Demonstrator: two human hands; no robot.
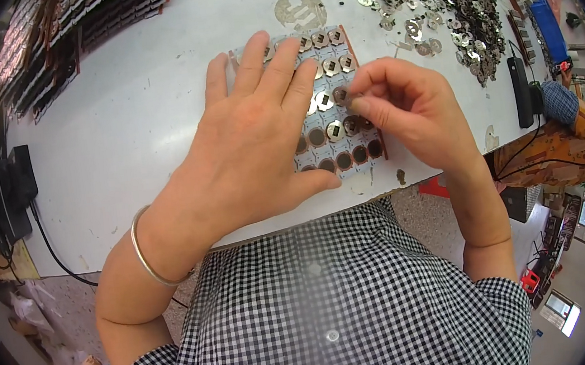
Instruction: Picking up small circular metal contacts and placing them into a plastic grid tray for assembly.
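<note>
A panel of small circuit boards (367, 162) lies on the white table in front of me. Round silvery metal pieces (335, 131) with dark square centres sit on many of its boards, while the nearest rows show dark round spots (344, 161). My left hand (250, 129) rests palm down across the panel's left part with its fingers spread, hiding much of it. At the panel's right side, my right hand (410, 104) pinches a small round metal piece (341, 96) between thumb and forefinger, touching or just over a board.
Loose metal pieces (468, 18) lie heaped at the far right. Stacked board panels (94, 25) stand at the far left. A flat metal disc (300, 12) lies beyond the panel. Black power adapters (21, 174) and a cable are at the left edge. Another person (553, 127) sits at right.
</note>
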